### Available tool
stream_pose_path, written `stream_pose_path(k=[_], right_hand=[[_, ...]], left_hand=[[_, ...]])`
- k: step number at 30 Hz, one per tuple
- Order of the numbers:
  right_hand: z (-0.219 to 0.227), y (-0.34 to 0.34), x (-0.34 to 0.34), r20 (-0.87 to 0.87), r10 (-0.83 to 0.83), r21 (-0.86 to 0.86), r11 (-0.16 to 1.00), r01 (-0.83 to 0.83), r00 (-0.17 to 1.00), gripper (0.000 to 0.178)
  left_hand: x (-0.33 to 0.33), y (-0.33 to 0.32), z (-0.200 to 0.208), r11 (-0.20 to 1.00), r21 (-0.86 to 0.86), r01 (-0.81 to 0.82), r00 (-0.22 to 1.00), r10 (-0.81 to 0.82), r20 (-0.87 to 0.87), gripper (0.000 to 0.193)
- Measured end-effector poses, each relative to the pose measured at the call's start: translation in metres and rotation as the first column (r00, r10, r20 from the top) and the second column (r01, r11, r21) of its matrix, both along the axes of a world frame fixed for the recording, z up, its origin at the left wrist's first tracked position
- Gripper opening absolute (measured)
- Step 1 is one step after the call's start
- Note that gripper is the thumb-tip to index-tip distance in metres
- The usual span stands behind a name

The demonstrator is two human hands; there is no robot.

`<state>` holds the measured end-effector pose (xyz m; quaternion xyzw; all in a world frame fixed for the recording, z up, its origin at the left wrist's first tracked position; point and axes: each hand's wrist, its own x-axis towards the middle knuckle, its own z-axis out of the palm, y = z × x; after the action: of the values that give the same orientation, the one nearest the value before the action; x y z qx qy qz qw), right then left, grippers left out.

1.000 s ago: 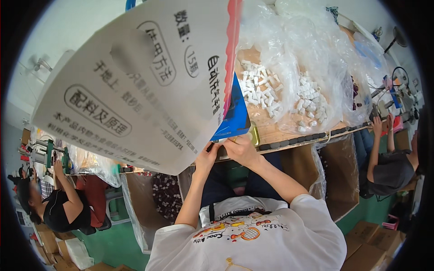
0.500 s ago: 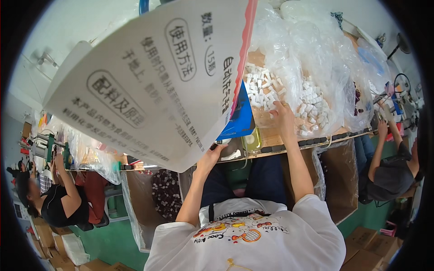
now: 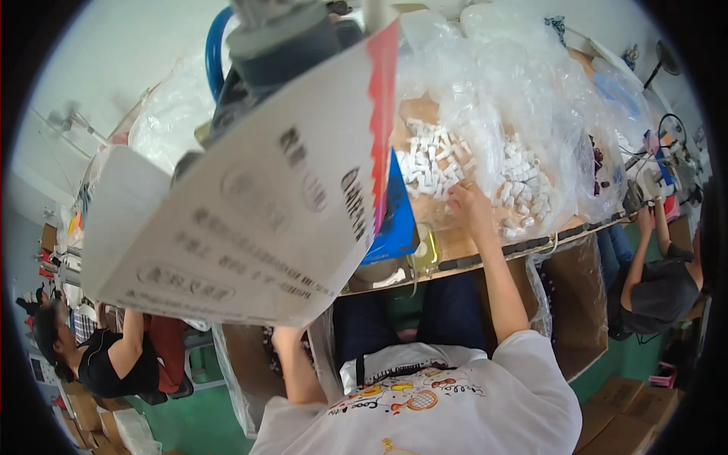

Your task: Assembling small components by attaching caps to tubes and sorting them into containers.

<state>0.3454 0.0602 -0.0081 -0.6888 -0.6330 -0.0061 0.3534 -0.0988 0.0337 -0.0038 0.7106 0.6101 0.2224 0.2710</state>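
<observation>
Resting my R hand (image 3: 470,206), fingers part-curled, at near edge of white pcs (image 3: 431,161); can't tell if it's got one. Clear plastic (image 3: 474,83) beyond it. Sheet (image 3: 262,216) to its left mostly hides L hand (image 3: 287,334), grip unclear.

Factory-type workshop — long workbench (image 3: 458,244), heaped white plastic parts (image 3: 434,161), co-workers (image 3: 658,287), cardboard cartons (image 3: 623,409).

Pieces (image 3: 432,161) white. Card (image 3: 250,265) white, black lettering, scalloped red edge. Panel (image 3: 399,220) bright blue. Hose (image 3: 213,57) blue. Shirt (image 3: 493,406) white, cartoon print in orange, yellow, red. Trousers (image 3: 451,315) navy, to my eye. Floor (image 3: 208,417) green.
</observation>
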Motion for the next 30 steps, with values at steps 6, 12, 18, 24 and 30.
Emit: stream_pose_path(k=[6,12,18,24,30], right_hand=[[-0.012,0.010,0.004,0.209,0.073,0.051,0.995,-0.085,0.975,0.018],[0.013,0.010,-0.037,0.060,0.115,0.080,0.990,-0.120,0.992,0.023],[0.033,-0.025,-0.136,-0.398,0.415,-0.040,0.883,-0.467,0.819,0.019],[0.014,-0.024,-0.154,-0.100,0.427,0.085,0.904,-0.419,0.899,0.014],[0.018,-0.020,-0.144,0.285,0.512,-0.223,0.857,-0.464,0.810,0.015]], left_hand=[[-0.038,-0.031,0.069,0.981,0.117,-0.156,0.874,0.193,-0.446,0.039],[-0.018,0.063,-0.026,0.973,0.231,0.011,0.989,0.023,-0.144,0.029],[-0.013,0.089,-0.059,0.935,0.353,0.017,1.000,-0.012,-0.015,0.026],[0.009,0.078,-0.062,0.932,0.322,-0.166,0.864,-0.019,0.503,0.025],[0.059,0.047,-0.030,0.974,0.214,-0.075,0.767,-0.081,0.637,0.025]])
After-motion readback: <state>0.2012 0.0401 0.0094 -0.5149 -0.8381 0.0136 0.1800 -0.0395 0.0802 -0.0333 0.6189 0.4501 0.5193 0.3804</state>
